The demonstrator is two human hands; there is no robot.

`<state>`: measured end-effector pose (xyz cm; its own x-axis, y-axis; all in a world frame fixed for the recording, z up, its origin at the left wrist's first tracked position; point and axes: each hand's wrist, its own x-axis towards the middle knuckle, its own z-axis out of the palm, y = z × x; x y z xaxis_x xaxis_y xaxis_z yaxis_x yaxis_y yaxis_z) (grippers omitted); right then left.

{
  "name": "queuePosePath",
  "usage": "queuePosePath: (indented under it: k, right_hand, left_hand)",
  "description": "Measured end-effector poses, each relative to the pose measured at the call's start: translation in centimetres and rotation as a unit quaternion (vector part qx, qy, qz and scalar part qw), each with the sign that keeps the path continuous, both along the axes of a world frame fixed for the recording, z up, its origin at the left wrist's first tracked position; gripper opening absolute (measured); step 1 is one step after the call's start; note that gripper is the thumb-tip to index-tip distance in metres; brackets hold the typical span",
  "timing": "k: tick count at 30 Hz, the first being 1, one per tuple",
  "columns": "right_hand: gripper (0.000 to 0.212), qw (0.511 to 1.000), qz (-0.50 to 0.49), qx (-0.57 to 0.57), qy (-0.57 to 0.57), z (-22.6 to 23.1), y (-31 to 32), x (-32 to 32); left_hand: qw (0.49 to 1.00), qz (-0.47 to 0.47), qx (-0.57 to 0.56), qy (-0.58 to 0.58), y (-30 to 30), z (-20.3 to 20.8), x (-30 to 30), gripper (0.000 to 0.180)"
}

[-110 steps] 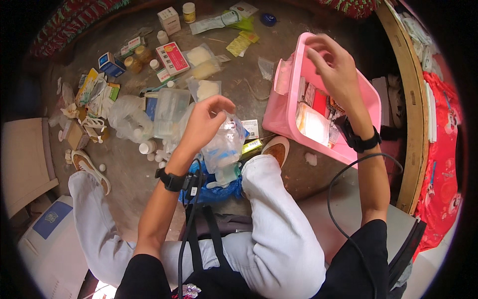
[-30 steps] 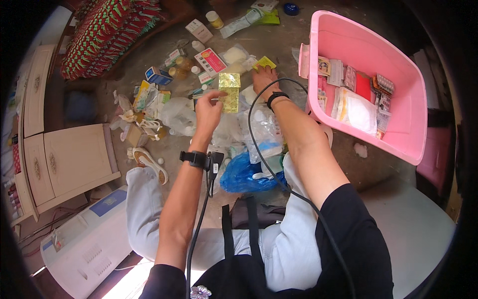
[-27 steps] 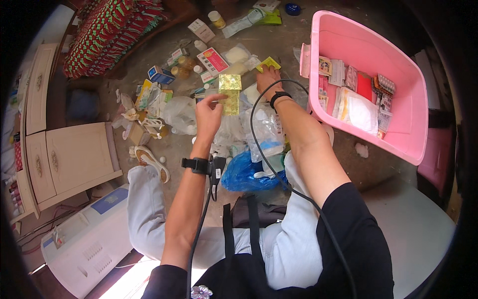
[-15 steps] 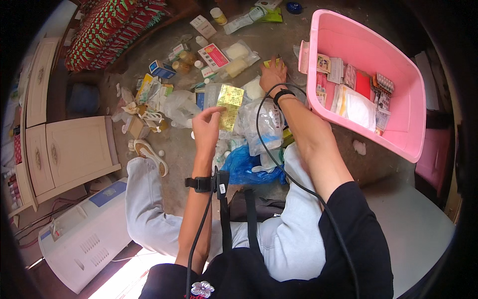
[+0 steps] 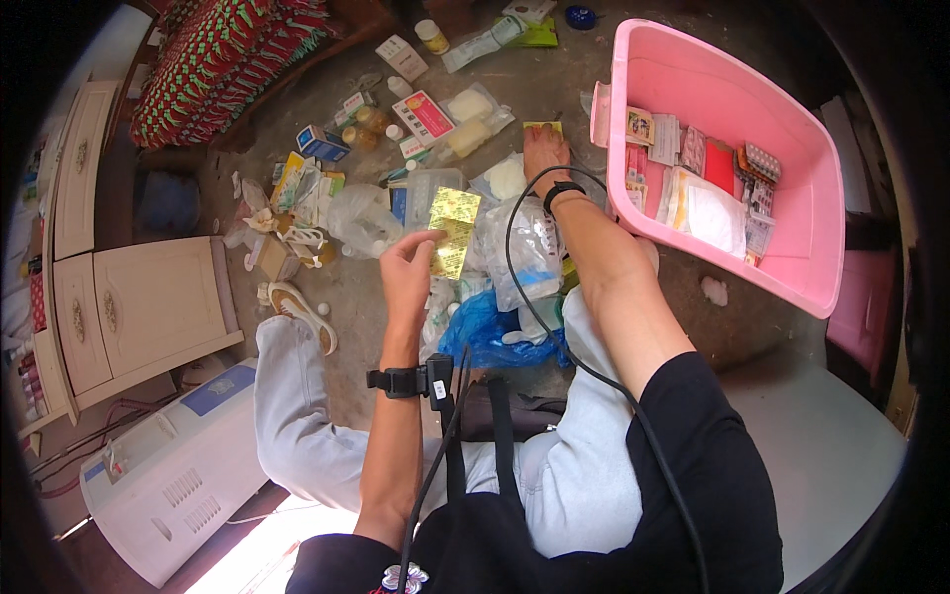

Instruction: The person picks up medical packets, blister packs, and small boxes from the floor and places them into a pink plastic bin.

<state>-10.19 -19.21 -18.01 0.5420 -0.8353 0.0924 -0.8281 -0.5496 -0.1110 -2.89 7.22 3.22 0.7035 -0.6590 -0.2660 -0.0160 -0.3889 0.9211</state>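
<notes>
Cabinet [image 5: 158, 317] with cream panelled doors stands at the far left, with a white appliance [image 5: 203, 465] bearing a blue panel just in front of it. Farther back, red-and-green tasselled cloth [image 5: 223, 69] hangs over the floor's edge. Next to the right, a brown-and-white sneaker [image 5: 302, 315] rests on the floor at the end of a pale trouser leg; beyond it lie a small blue box [image 5: 322, 144] and a crumpled clear bag [image 5: 361, 220].

Left hand [image 5: 408, 267], strapped at the wrist, grips the near left edge of a yellow printed packet [image 5: 453, 233] between thumb and fingers. The packet is held above the floor clutter, partly covering a clear plastic container [image 5: 427, 186]. A red-and-white carton [image 5: 424, 117] lies farther back, while a blue plastic bag [image 5: 480, 332] lies nearer the wearer.

Right hand [image 5: 546, 158] reaches down to a second yellow packet [image 5: 542, 127] on the floor, its fingers over the near part; whether they close on it cannot be told.

At the right, a pink plastic tub [image 5: 712, 79] holds blister packs [image 5: 760, 163], a red packet [image 5: 719, 166] and a white packet [image 5: 712, 213].
</notes>
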Motion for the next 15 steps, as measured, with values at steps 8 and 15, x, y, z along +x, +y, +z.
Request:
queuePosePath:
  k: [8,15]
  right_hand:
    - [0.037,0.996,-0.035,0.078,-0.003,0.0,-1.1,0.1]
    - [0.034,0.990,-0.127,0.055,-0.012,0.9,-1.4,-0.2]
  left_hand:
    - [1.000,0.000,0.014,0.010,0.3,0.2,-0.5,0.022]
    - [0.998,-0.045,-0.037,-0.019,0.4,1.1,-0.8,0.020]
